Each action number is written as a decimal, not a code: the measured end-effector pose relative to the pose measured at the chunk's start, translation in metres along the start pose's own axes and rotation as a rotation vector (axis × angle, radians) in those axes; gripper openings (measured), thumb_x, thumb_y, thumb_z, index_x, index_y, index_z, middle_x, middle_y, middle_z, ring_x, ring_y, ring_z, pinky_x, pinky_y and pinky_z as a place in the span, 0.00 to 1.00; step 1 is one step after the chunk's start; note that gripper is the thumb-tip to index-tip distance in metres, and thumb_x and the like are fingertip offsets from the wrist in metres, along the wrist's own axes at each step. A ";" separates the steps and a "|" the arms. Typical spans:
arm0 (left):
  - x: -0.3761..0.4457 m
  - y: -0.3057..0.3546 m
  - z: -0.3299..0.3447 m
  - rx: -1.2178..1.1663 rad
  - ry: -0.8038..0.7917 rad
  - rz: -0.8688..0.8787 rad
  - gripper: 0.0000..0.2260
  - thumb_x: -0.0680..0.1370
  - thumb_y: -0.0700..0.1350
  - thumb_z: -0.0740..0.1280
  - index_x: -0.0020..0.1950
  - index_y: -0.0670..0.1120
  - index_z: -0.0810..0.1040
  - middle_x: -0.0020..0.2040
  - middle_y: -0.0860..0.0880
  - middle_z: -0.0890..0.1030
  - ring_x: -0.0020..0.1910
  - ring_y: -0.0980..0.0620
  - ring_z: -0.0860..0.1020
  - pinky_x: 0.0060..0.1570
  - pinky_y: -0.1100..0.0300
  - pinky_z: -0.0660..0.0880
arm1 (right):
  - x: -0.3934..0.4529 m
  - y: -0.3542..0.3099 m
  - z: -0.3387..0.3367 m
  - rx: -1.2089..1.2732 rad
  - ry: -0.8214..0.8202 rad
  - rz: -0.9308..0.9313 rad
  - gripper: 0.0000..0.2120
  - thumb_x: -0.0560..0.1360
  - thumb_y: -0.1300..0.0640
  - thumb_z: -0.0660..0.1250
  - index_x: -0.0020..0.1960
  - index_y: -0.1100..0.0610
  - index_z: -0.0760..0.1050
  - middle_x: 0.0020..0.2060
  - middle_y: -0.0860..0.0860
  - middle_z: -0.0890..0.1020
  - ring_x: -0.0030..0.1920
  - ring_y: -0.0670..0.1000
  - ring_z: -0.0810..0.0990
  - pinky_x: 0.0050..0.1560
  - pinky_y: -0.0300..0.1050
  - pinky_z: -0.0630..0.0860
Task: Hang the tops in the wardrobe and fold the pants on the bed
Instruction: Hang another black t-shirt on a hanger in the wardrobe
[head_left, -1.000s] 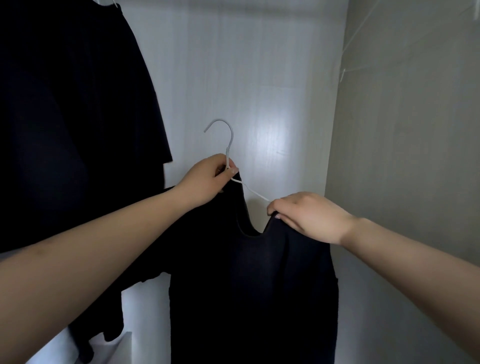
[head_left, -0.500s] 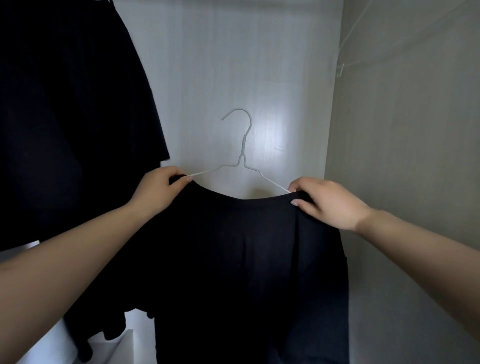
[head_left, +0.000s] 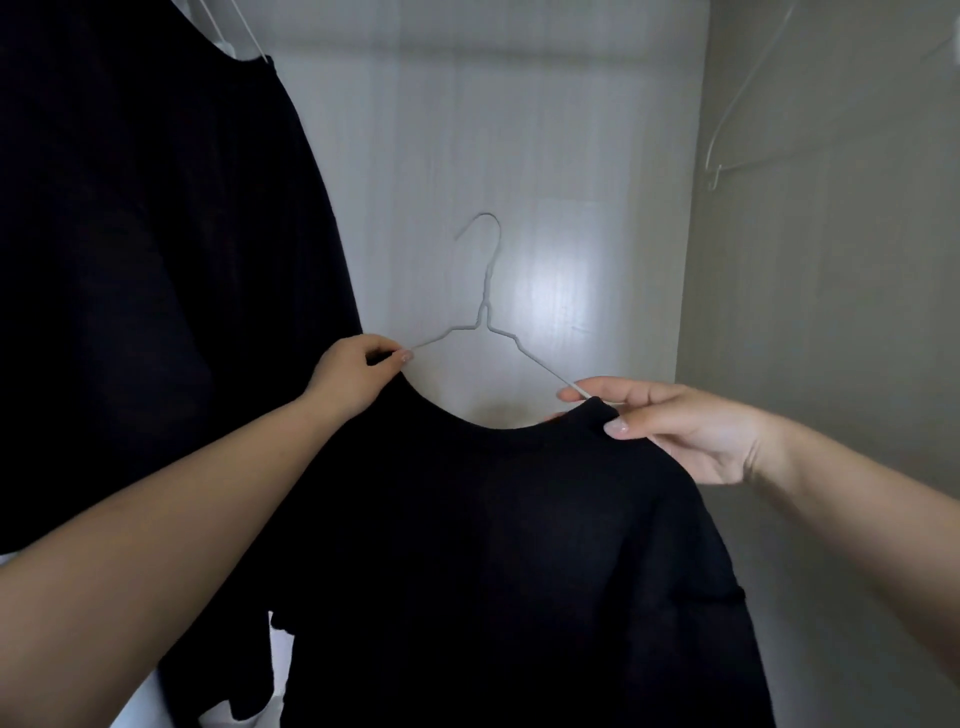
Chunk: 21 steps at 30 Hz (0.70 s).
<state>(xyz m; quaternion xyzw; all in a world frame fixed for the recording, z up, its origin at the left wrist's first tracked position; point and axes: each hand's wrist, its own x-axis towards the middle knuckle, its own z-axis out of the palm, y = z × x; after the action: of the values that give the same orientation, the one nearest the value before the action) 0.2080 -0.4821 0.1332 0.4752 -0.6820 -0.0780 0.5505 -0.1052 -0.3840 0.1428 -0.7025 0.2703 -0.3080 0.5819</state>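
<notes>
Wardrobe back panel (head_left: 519, 156): a pale, wood-grained board is filling the middle of the view and catching a soft patch of light just right of the hanger's neck.

Side wall (head_left: 831, 312): a grey-beige panel is closing off the right side, meeting the back panel in a vertical corner.

Hanging dark garment (head_left: 130, 260): a large black piece is already hanging on the left, taking up the whole upper-left part of the view — its top edge is sitting on a white hanger (head_left: 244, 36) of which only thin wires are showing.

Black top (head_left: 493, 545): this is hanging in front of the back panel, below the middle of the view, draped on the wire hanger with its round neckline curving between the two hands and its body falling out of the bottom of the frame.

Left hand (head_left: 353, 374): it is pinching the left end of the neckline where the hanger's left arm meets the cloth, fingers curled on the fabric.

Right hand (head_left: 675, 426): it is grasping the right shoulder of the black top — thumb and forefinger closing on the collar edge, with the hanger's right arm running in under the fingers.

White wire hanger (head_left: 488, 312): its hook is pointing up and standing free of any rail, the twisted neck upright, both arms sloping down into the top.

Empty hanger (head_left: 727, 124): a thin pale one is hanging by the side wall, upper right.
</notes>
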 end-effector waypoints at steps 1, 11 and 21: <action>-0.001 0.004 0.001 -0.023 -0.022 -0.011 0.11 0.78 0.48 0.67 0.56 0.45 0.82 0.52 0.51 0.81 0.54 0.54 0.77 0.54 0.62 0.70 | 0.006 0.004 0.006 0.053 0.016 -0.052 0.22 0.60 0.64 0.78 0.54 0.57 0.81 0.56 0.56 0.82 0.52 0.55 0.83 0.49 0.46 0.80; -0.017 0.026 0.003 -0.482 -0.297 -0.237 0.23 0.77 0.54 0.67 0.70 0.50 0.70 0.66 0.55 0.71 0.67 0.55 0.67 0.63 0.48 0.73 | 0.081 0.024 0.092 0.051 0.291 -0.180 0.03 0.77 0.61 0.64 0.49 0.59 0.76 0.35 0.51 0.82 0.30 0.46 0.79 0.33 0.36 0.76; -0.017 0.073 -0.079 -0.521 -0.167 -0.160 0.15 0.79 0.57 0.62 0.59 0.52 0.81 0.59 0.51 0.81 0.61 0.52 0.77 0.51 0.56 0.78 | 0.160 -0.057 0.134 -0.190 0.432 -0.507 0.12 0.76 0.52 0.65 0.38 0.58 0.73 0.28 0.50 0.75 0.30 0.48 0.73 0.32 0.38 0.68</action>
<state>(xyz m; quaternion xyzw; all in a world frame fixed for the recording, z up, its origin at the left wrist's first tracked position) 0.2311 -0.3978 0.1973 0.3618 -0.6423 -0.3326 0.5882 0.1024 -0.4053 0.1998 -0.7168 0.2316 -0.5579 0.3483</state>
